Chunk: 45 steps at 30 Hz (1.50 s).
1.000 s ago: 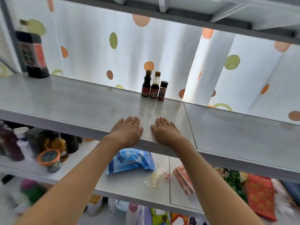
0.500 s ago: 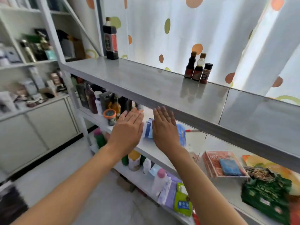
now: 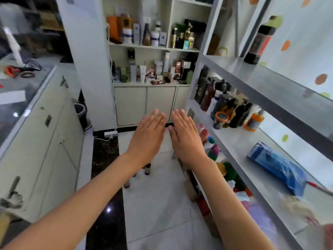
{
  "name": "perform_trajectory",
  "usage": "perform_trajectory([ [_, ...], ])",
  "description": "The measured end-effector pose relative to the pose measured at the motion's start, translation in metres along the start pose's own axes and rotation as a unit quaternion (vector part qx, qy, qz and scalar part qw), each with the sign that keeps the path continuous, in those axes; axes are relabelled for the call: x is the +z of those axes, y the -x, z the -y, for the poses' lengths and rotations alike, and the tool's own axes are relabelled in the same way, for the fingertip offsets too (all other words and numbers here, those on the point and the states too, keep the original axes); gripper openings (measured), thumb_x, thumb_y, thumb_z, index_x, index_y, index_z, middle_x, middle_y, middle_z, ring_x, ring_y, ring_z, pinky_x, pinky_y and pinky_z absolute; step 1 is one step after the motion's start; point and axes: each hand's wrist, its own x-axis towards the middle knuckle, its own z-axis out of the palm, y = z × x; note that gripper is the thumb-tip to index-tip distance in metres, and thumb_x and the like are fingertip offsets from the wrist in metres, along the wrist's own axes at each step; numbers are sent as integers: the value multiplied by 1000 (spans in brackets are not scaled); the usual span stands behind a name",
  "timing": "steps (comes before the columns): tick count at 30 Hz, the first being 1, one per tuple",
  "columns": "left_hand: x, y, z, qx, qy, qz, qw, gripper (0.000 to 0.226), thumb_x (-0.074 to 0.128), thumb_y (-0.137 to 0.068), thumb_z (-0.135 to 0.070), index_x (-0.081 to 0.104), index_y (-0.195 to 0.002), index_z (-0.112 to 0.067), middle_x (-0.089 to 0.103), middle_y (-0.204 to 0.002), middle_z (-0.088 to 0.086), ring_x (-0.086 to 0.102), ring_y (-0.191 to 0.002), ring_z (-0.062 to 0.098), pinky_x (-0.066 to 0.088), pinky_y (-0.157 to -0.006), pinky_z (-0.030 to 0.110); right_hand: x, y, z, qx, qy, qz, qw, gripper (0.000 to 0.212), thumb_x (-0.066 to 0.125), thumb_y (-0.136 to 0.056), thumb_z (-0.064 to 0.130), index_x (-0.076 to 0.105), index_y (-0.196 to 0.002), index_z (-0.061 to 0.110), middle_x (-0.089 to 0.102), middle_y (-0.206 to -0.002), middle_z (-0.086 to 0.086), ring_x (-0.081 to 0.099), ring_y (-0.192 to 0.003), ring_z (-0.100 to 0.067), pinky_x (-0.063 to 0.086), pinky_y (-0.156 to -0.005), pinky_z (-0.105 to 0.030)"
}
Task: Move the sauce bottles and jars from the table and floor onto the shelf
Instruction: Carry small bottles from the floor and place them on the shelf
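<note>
My left hand [image 3: 146, 135] and my right hand [image 3: 185, 135] are held out flat side by side in the air, palms down, fingers straight, holding nothing. Below them, on the white floor tiles, stand a few small dark bottles [image 3: 146, 170], partly hidden by my left forearm. The grey metal shelf [image 3: 281, 87] runs along the right. A large dark sauce bottle [image 3: 259, 40] stands at the far end of its upper board. The board below carries several dark bottles [image 3: 234, 109], an orange-lidded jar [image 3: 220, 120] and an orange bottle [image 3: 254, 120].
A blue bag [image 3: 277, 166] lies on the middle board. The lower boards hold colourful packs and bottles. A white counter with drawers [image 3: 45, 134] lines the left side. White cabinets [image 3: 146, 103] with stocked shelves close off the far end. A narrow tiled aisle runs between.
My view has swung left, from the shelf's top board to the aisle and floor. Both hands lifted off the shelf edge and now hover flat in the air.
</note>
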Motion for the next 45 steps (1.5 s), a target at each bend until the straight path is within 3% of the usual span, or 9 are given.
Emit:
perform_trajectory([
  [7,-48,120,146,-183,-5,-42,982,49,23,-106,-29,23,-152,-11,20,-161,4,5,-150,19,2,-123,37,92,-25,165,-135,-56,59,987,52,30,-108,28,22,-157,12,19,-165,-3,6,-153,-13,-2,-122,-24],
  [10,-62,186,200,-246,-7,-57,968,50,21,-105,-28,30,-150,-9,27,-158,6,11,-150,20,4,-122,37,137,-24,242,-199,-84,96,972,48,32,-108,20,27,-155,11,26,-163,-5,14,-153,-15,3,-120,-22],
  [15,-75,296,279,-351,4,-55,935,47,26,-105,-26,38,-147,-6,39,-153,9,21,-148,23,11,-122,40,209,-9,351,-288,-121,142,939,48,35,-106,18,34,-153,9,32,-160,-9,22,-151,-20,19,-124,-39],
  [19,-86,381,320,-415,7,-100,904,51,24,-100,-30,58,-128,-3,60,-132,11,43,-136,29,29,-115,44,260,11,424,-312,-142,192,920,46,39,-105,14,40,-150,5,37,-156,-13,29,-149,-24,18,-123,-32],
  [22,-86,437,341,-462,16,-114,879,35,38,-99,-23,62,-119,-6,64,-124,11,49,-130,31,35,-111,42,294,31,465,-310,-163,244,904,46,43,-104,13,42,-149,5,41,-154,-14,34,-146,-26,20,-121,-29],
  [27,-67,521,372,-551,84,-118,822,28,47,-95,-9,60,-120,-8,59,-124,8,51,-119,28,40,-101,41,342,68,509,-260,-152,322,898,44,49,-103,27,49,-144,11,56,-142,-10,51,-130,-27,40,-104,-33],
  [32,-49,561,385,-664,123,-100,730,41,53,-86,2,56,-124,-14,54,-126,4,54,-114,26,48,-87,40,386,84,529,-208,-117,367,899,48,61,-95,24,49,-140,14,59,-133,-9,54,-124,-27,48,-97,-40],
  [37,-26,570,400,-667,144,-74,727,62,49,-87,7,41,-143,-19,41,-146,4,47,-129,27,44,-102,43,416,87,535,-221,-49,404,886,40,58,-92,12,51,-132,9,55,-132,-15,56,-118,-35,48,-91,-41],
  [45,-10,566,423,-659,147,-70,734,52,52,-91,-4,45,-140,-17,51,-137,8,50,-123,29,41,-101,38,447,89,544,-273,30,413,868,46,57,-92,12,48,-137,9,50,-134,-13,47,-125,-34,48,-95,-42],
])
